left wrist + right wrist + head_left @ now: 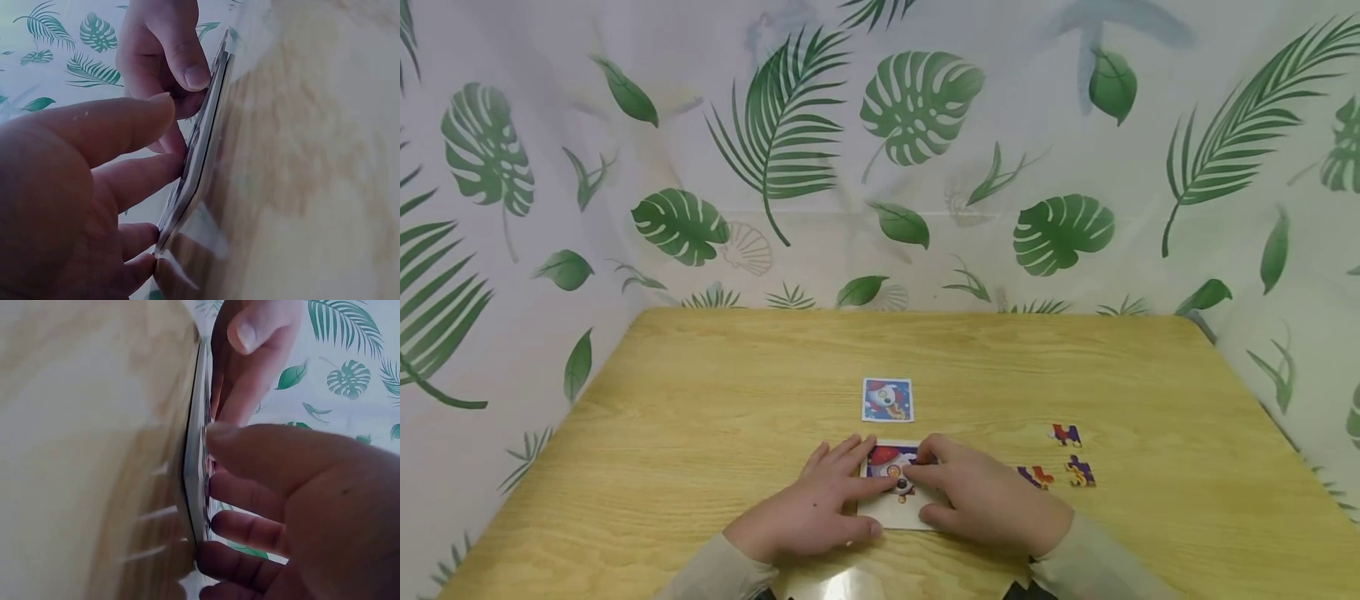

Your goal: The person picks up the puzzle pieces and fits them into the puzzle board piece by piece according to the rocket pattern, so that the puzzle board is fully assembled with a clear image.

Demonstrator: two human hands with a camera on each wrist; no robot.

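Note:
A shallow white puzzle board (901,518) lies on the table, its upper part filled with joined jigsaw pieces (886,458) in red, white and purple. My left hand (823,508) rests on the board's left side with fingers spread, the index fingertip touching the pieces near the middle. From the right, my right hand (981,496) presses the pieces with bent fingers, its thumb on the bare lower part. In the right wrist view, the right thumb (250,447) touches the board's face. Whether a loose piece is under the right fingertips is hidden.
Behind the board lies a small picture card (887,400) with a similar design. To the right are loose jigsaw pieces: one at the back (1066,434), one with yellow (1080,472), and one partly hidden by the right hand (1037,477). A leaf-patterned curtain (820,250) surrounds the wooden table (715,400).

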